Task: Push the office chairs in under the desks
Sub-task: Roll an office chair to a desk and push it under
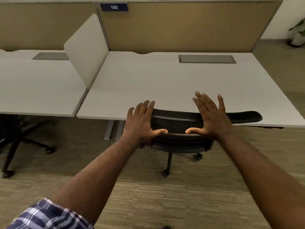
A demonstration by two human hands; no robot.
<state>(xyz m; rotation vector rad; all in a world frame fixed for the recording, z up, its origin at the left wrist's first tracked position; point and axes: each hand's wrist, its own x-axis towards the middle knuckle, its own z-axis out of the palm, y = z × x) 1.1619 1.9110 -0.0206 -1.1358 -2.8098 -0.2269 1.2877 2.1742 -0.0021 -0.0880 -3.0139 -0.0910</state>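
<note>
A black mesh office chair (pixel 178 123) stands at the front edge of the white desk (pixel 165 83), its seat mostly hidden beneath the desktop and its backrest top showing. My left hand (pixel 142 123) and my right hand (pixel 210 116) are spread flat with fingers apart over the top of the backrest, thumbs pointing at each other. Neither hand grips anything; I cannot tell whether the palms touch the backrest. A second black chair (pixel 18 139) sits under the neighbouring desk (pixel 38 83) on the left, only its base and wheels clearly visible.
A white divider panel (pixel 85 48) separates the two desks. Tan partition walls (pixel 181 27) run behind them, with a blue sign reading 140 (pixel 114 7). Grey cable hatches are set into both desktops. A potted plant (pixel 297 33) stands at the far right. Carpet covers the floor.
</note>
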